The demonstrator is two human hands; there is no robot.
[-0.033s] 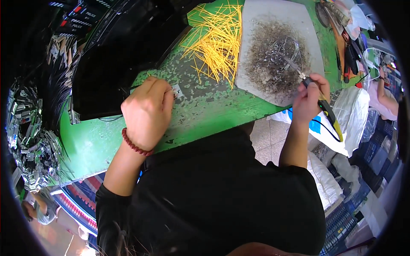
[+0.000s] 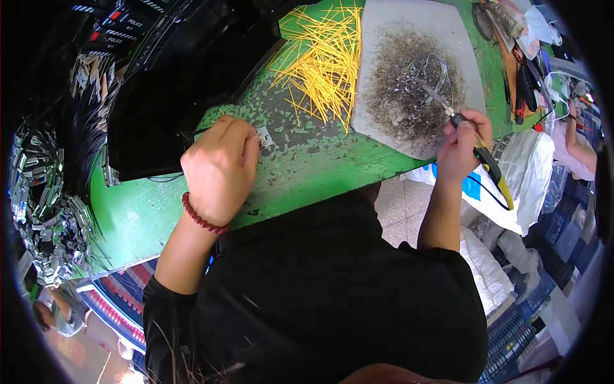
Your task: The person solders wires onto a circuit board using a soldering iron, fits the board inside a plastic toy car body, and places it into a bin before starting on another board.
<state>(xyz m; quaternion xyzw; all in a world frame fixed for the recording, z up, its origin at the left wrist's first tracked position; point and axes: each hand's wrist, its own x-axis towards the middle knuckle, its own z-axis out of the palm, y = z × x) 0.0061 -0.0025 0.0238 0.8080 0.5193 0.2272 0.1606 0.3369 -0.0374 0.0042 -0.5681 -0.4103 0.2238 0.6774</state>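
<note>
A soldering iron [image 2: 492, 163] with a dark and yellow-green handle is gripped in my right hand [image 2: 462, 148]. Its metal tip lies over a grey board [image 2: 376, 115] with a sooty, speckled middle, where a tangle of thin silvery wire [image 2: 435, 72] rests. My left hand [image 2: 219, 159] is closed in a fist on the green table [image 2: 307, 168], beside a black panel [image 2: 185, 83]. Whatever its fingers pinch is hidden from this view. Just right of its knuckles lies a small whitish piece [image 2: 265, 136].
Thin yellow sticks [image 2: 326, 70] are heaped left of the board. Small metallic parts with dark wires [image 2: 48, 205] crowd the table's left end. Hand tools [image 2: 526, 86] lie at the far right. White sacks [image 2: 521, 182] stand beyond the right edge; other people are farther off.
</note>
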